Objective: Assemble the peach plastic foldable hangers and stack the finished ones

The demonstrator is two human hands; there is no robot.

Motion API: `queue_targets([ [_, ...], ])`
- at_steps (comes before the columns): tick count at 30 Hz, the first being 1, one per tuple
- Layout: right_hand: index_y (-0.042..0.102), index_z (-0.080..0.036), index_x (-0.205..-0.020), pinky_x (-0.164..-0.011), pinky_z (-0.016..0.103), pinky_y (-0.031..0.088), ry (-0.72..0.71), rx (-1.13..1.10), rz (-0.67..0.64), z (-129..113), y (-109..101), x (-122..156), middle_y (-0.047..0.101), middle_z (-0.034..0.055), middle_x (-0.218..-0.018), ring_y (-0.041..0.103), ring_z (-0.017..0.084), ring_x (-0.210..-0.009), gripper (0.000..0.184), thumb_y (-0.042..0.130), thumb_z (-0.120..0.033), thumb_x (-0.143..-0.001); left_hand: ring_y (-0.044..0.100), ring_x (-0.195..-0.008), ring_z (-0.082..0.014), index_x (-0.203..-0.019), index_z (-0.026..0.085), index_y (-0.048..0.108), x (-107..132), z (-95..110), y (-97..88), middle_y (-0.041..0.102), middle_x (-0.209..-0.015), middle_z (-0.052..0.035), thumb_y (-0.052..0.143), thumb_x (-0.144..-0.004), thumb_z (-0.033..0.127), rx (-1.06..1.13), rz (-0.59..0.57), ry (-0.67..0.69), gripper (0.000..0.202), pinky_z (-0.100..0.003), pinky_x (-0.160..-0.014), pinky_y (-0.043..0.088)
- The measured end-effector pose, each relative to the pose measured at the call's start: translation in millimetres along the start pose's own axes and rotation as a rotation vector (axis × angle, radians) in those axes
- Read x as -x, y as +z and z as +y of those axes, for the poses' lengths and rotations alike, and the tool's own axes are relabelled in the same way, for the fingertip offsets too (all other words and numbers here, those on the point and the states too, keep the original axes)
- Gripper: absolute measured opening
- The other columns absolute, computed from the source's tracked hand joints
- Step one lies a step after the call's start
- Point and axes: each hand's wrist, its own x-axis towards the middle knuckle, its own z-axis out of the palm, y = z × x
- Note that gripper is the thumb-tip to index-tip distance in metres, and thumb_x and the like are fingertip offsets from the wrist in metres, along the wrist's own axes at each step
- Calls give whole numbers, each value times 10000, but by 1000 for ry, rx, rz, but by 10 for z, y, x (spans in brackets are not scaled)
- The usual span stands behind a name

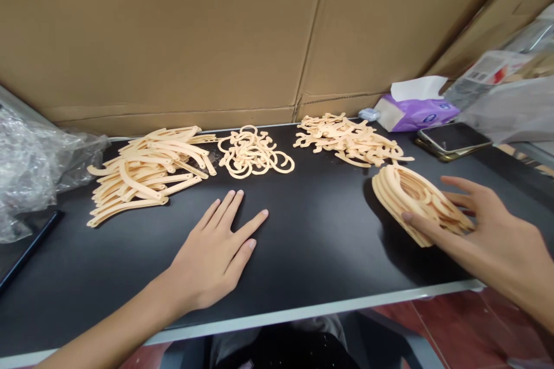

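Fingers spread, my left hand (pixel 212 253) lies palm down on the black table (pixel 303 242) with nothing in it. At the right, my right hand (pixel 485 230) is wrapped round a stack of curved cream plastic pieces (pixel 402 196), thumb in front and fingers behind. Whether the stack rests fully on the table I cannot tell. Beyond my left hand is a pile of long curved cream arms (pixel 147 173) with small holes at their ends. Cream hook pieces (pixel 251 153) lie in a heap at the middle. Smaller wavy cream pieces (pixel 346 138) are piled behind the stack.
A cardboard wall (pixel 194 34) stands along the table's back edge. Clear plastic wrap (pixel 34 167) and a dark pen-like rod (pixel 32 248) lie at the left. Back right are a purple tissue pack (pixel 419 109), a phone (pixel 454 137) and plastic bags (pixel 511 104).
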Motion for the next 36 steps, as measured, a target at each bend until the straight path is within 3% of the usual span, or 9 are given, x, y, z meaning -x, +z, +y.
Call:
queue_targets([
  [4, 517, -198, -1354, -844, 491, 506, 91, -12, -16, -95, -51, 51, 722, 187, -1147, 696, 382, -976, 857, 593, -693, -658, 206, -1533, -354, -1573, 387, 259, -2, -4, 0, 160, -1682, -114, 336, -1046, 396, 1, 4, -2, 532, -600, -1204, 291],
  [11, 540, -191, -1354, -945, 518, 514, 224, -80, 12, -171, -75, 87, 732, 149, -1147, 689, 413, -1017, 1095, 629, -750, -417, 237, -1524, -359, -1564, 383, 292, -2, -15, 28, 131, -1691, -61, 375, -1038, 373, 12, 51, 14, 533, -582, -1210, 286],
  [18, 468, -193, -1435, -953, 538, 514, 221, -57, -34, -174, -54, 130, 714, 146, -1212, 686, 420, -1054, 1132, 609, -759, -464, 242, -1522, -363, -1562, 379, 300, 2, -9, 23, 163, -1683, -92, 366, -1037, 368, 10, 48, 15, 530, -595, -1197, 300],
  [24, 341, -250, -1509, -878, 549, 532, 102, -39, -23, -58, 11, 134, 653, 154, -1333, 669, 422, -1113, 1172, 669, -753, -502, 246, -1522, -361, -1563, 377, 299, 4, -15, 26, 168, -1684, -80, 382, -1034, 371, 17, 65, 13, 536, -592, -1201, 297],
  [30, 286, -291, -1522, -784, 537, 518, 13, -25, -5, 7, 51, 99, 631, 159, -1353, 703, 401, -992, 1109, 692, -694, -572, 265, -1512, -372, -1557, 369, 322, 6, -20, 38, 177, -1679, -99, 393, -1032, 360, 19, 84, 24, 530, -600, -1189, 313],
  [36, 290, -283, -1520, -724, 537, 502, -36, 43, 14, -63, 14, 97, 645, 143, -1330, 690, 416, -944, 1046, 604, -723, -625, 246, -1517, -370, -1559, 377, 311, 11, -8, 35, 181, -1676, -115, 394, -1031, 361, 8, 69, 16, 535, -606, -1186, 318],
])
